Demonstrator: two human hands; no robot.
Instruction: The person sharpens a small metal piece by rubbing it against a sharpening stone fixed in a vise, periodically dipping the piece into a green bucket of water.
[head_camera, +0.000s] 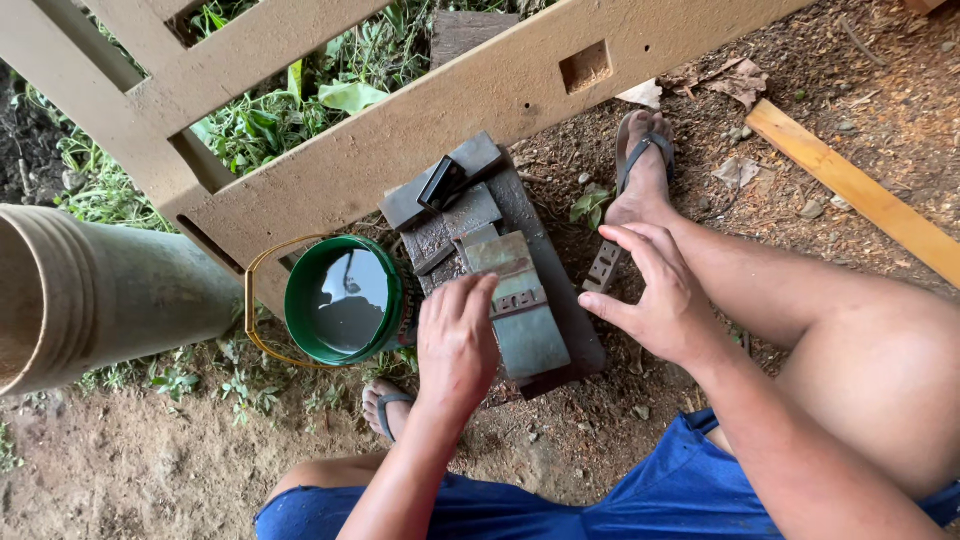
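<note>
A grey-green sharpening stone (520, 305) lies on a dark wet wooden board (560, 300) on the dirt ground. My left hand (455, 340) rests palm down on the stone's near left edge, fingers together. My right hand (655, 295) hovers just right of the board, fingers spread, holding nothing. Several smaller dark stone blocks (450, 195) sit at the board's far end. A green bucket (345, 300) of dark water with a wire handle stands left of the board.
A tan wooden rail frame (420, 120) crosses behind the board, with grass beyond. A large tan pipe (100, 285) lies at left. A yellow wood plank (860, 190) lies at right. My sandalled feet (645, 170) flank the board.
</note>
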